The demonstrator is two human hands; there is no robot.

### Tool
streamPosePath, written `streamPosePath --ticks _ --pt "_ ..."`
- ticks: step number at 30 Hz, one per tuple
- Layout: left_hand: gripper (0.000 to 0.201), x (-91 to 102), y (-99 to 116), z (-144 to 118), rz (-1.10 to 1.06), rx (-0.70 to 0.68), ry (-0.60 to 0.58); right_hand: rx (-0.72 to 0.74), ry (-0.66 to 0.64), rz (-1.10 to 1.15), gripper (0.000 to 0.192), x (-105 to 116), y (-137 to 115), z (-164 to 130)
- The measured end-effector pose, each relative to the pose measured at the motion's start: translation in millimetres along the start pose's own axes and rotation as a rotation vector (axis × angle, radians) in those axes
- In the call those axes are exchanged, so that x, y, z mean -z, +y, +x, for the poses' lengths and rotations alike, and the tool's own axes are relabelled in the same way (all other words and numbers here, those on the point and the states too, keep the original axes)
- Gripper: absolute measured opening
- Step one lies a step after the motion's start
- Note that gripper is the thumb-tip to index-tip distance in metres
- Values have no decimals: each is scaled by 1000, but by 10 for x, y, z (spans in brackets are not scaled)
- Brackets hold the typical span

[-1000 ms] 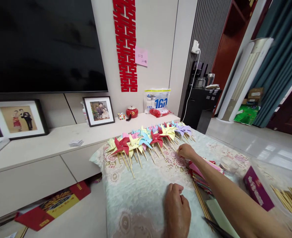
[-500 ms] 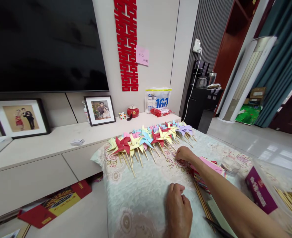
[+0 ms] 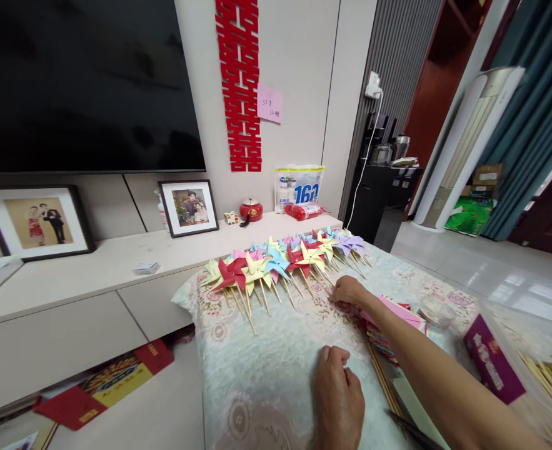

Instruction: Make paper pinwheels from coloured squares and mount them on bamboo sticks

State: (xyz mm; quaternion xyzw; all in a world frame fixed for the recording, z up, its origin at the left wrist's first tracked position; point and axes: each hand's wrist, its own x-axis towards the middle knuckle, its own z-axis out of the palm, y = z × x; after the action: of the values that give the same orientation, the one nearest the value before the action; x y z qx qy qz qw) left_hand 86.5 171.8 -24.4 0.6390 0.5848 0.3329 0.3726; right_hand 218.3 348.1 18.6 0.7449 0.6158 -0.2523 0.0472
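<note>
The right hand (image 3: 348,290) rests loosely curled (holding nothing visible) just below the row of coloured paper pinwheels on wooden sticks (image 3: 280,262); the left hand (image 3: 336,394) lies fisted on the floral tablecloth (image 3: 266,369).

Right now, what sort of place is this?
Most likely a home living room: a large television on the wall above a low cabinet with framed photos, and paper pinwheels laid out on a cloth-covered table.
</note>
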Motion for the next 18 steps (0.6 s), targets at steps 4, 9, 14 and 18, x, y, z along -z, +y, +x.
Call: streamPosePath --ticks 4,9,14,18 --pt "38 1 6 0 2 4 1 0 -12 13 32 -31 -4 3" --pt "37 -10 -17 18 3 -14 10 1 -7 9 32 -20 -14 -17" --pt "37 -15 -30 24 10 -8 20 13 27 -8 32 -20 -46 -60" --pt "37 -22 -28 10 10 -19 18 9 37 -12 32 -33 -62 -58"
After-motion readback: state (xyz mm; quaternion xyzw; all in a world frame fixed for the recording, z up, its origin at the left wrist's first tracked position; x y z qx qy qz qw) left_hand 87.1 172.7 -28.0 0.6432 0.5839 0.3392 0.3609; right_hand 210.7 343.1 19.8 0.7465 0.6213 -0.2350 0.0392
